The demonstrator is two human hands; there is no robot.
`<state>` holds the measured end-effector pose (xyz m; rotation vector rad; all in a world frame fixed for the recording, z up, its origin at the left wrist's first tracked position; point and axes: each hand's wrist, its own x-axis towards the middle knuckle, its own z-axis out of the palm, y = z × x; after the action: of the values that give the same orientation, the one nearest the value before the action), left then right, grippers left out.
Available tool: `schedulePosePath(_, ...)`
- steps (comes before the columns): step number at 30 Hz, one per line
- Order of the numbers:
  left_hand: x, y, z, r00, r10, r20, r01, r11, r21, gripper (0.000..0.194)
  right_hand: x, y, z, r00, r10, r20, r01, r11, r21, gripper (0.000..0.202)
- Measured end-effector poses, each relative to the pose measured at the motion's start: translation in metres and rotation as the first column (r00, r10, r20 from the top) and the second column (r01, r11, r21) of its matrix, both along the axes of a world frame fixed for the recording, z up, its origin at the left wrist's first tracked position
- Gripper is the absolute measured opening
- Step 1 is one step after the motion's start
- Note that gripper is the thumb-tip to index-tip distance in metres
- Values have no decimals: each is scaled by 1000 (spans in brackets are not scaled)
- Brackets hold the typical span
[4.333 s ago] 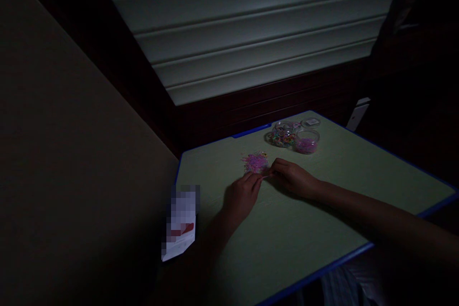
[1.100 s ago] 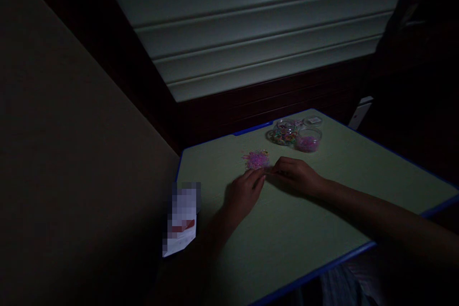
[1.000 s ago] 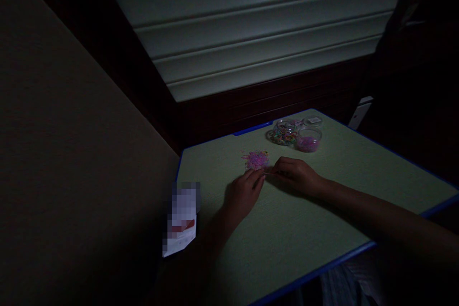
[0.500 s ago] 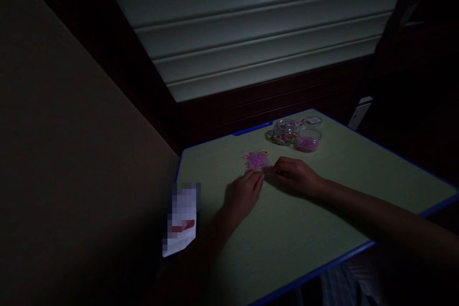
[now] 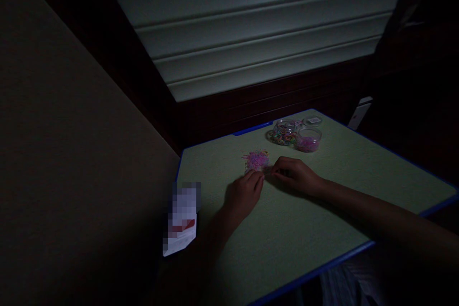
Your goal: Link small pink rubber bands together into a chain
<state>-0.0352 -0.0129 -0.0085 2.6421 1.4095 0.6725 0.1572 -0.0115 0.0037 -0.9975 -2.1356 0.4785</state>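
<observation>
My left hand [image 5: 247, 189] and my right hand [image 5: 296, 174] meet over the table, each closed in a pinch. A thin, pale strand, apparently a small rubber band [image 5: 268, 174], runs between the two sets of fingertips; the dim light hides its detail. Just beyond my left fingers lies a loose pile of tiny rubber bands [image 5: 257, 159], mostly pink and purple. Behind my right hand stands an open clear tub [image 5: 309, 140] with pink bands in it. Beside that, another clear container [image 5: 285, 126] sits among multicoloured elastic bands [image 5: 287, 138].
The pale green table [image 5: 294, 239] has a blue edge. A clear lid [image 5: 312, 120] with a white label lies at its far corner. A white paper or box [image 5: 184, 239] with a red mark is by the left edge. A louvred panel [image 5: 268, 28] rises behind the table.
</observation>
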Motion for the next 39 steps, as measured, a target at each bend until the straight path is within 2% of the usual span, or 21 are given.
schedulePosePath(20,1,-1,0,1000,7,29,-6,1000,-13,23,0,1,-3,1000,-1,23,-1,998,65,18)
schedulePosePath(28,0,-1,0,1000,17,22,-17,1000,-9,21,0,0,-2,1000,-13,-10,13,1000,9,20)
schedulePosePath(39,0,0,-1,1000,18,-1,-18,1000,-6,19,0,0,-1,999,5,38,-4,1000,-22,25)
